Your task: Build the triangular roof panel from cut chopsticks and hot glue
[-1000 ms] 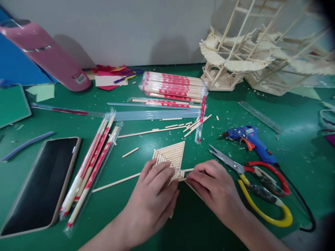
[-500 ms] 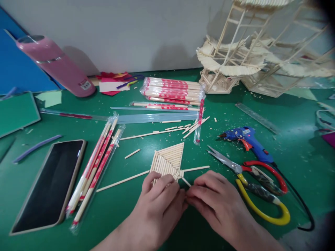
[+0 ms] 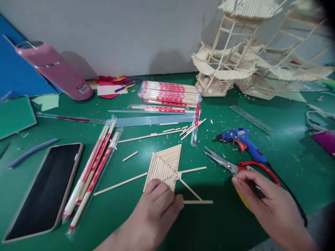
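Note:
My left hand [image 3: 159, 212] is closed around a thin wooden stick [image 3: 199, 202], whose right end sticks out past my fingers. It rests over the near edge of a flat panel of glued sticks [image 3: 162, 165], hiding part of it. From the panel's small hub, bare sticks [image 3: 193, 169] reach out to the right and toward me. On the right, my right hand [image 3: 269, 205] has its fingers round the handles of the scissors [image 3: 222, 162], which have red and yellow grips. The scissors lie with blades pointing left, slightly apart.
A blue glue gun [image 3: 240, 137] lies behind the scissors, its cord running right. Wrapped chopsticks [image 3: 91, 174] and a phone [image 3: 44, 191] are at left. Behind stand a chopstick bundle [image 3: 170, 92], pink bottle [image 3: 57, 71] and stick tower model [image 3: 222, 66]. A clear ruler [image 3: 250, 118] lies right.
My right hand has left the stick beside the panel and moved right onto the scissors' handles. My left hand stays at the panel's near edge. The view has shifted slightly.

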A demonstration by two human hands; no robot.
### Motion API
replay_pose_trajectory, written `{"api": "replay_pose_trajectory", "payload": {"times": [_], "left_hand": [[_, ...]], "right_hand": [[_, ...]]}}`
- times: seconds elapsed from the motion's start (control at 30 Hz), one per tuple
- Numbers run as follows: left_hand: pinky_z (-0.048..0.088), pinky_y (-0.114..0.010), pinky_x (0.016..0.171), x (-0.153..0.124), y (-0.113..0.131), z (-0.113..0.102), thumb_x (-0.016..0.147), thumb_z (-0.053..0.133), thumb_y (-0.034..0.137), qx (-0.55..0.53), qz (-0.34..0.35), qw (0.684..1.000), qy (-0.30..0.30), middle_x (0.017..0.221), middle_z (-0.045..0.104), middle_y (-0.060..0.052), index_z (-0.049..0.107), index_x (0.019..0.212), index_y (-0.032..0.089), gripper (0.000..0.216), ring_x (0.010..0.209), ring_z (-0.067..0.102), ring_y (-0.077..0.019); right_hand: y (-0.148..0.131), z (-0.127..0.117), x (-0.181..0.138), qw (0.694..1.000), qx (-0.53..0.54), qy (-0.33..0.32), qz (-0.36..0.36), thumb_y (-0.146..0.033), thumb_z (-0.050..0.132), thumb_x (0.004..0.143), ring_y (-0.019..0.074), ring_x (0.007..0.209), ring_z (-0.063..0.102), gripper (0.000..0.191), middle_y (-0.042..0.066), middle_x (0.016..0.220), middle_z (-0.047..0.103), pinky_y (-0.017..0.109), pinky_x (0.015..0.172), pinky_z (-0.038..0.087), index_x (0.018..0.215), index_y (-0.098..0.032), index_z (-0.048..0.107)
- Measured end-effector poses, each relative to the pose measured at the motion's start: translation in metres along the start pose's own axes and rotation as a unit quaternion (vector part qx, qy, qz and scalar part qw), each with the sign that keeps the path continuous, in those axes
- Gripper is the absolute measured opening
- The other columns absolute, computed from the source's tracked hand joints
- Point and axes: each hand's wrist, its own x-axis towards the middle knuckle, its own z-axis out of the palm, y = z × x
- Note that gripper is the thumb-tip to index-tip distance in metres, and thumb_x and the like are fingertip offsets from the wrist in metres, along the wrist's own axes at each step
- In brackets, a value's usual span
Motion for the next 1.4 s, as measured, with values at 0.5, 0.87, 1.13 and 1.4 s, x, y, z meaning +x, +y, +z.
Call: {"api": "replay_pose_trajectory", "payload": {"times": [0.5, 0.87, 1.13, 1.4], "left_hand": [[0.031, -0.029, 0.063, -0.003, -0.009, -0.002, 0.083, 0.043, 0.004, -0.036, -0.040, 0.998, -0.031, 0.068, 0.050, -0.001, 0.055, 0.087, 0.014, 0.016, 0.064, 0.037, -0.0135], [0.036, -0.035, 0.071, 0.000, -0.016, -0.006, 0.082, 0.048, 0.008, 0.002, -0.133, 0.990, 0.056, 0.083, 0.055, -0.004, 0.058, 0.091, 0.017, 0.016, 0.081, 0.047, -0.0182], [0.036, -0.036, 0.072, -0.002, -0.019, -0.005, 0.082, 0.048, 0.007, -0.002, -0.123, 0.992, 0.031, 0.085, 0.054, -0.005, 0.056, 0.094, 0.018, 0.018, 0.083, 0.045, -0.0188], [0.035, -0.036, 0.070, -0.001, -0.018, -0.005, 0.081, 0.047, 0.006, -0.003, -0.123, 0.992, 0.030, 0.084, 0.053, -0.005, 0.056, 0.094, 0.018, 0.020, 0.081, 0.044, -0.0186]], "right_hand": [[-0.038, 0.058, 0.015, 0.969, 0.057, -0.159, -0.179, -0.018, 0.049, 0.085, 0.0150, 0.077, 0.050, 0.010, 0.002, 0.085, 0.058, 0.030, 0.066, 0.040, 0.090, -0.022, 0.057], [-0.035, 0.056, 0.027, 0.973, 0.002, -0.157, -0.170, -0.019, 0.047, 0.087, 0.0154, 0.075, 0.048, 0.012, 0.002, 0.081, 0.058, 0.031, 0.066, 0.036, 0.089, -0.022, 0.059], [-0.034, 0.056, 0.030, 0.972, -0.015, -0.159, -0.175, -0.021, 0.044, 0.088, 0.0148, 0.072, 0.048, 0.015, 0.002, 0.078, 0.057, 0.030, 0.064, 0.035, 0.088, -0.021, 0.059], [-0.032, 0.053, 0.031, 0.969, -0.026, -0.156, -0.189, -0.021, 0.043, 0.089, 0.0153, 0.073, 0.048, 0.017, 0.002, 0.079, 0.058, 0.030, 0.064, 0.036, 0.089, -0.021, 0.060]]}}
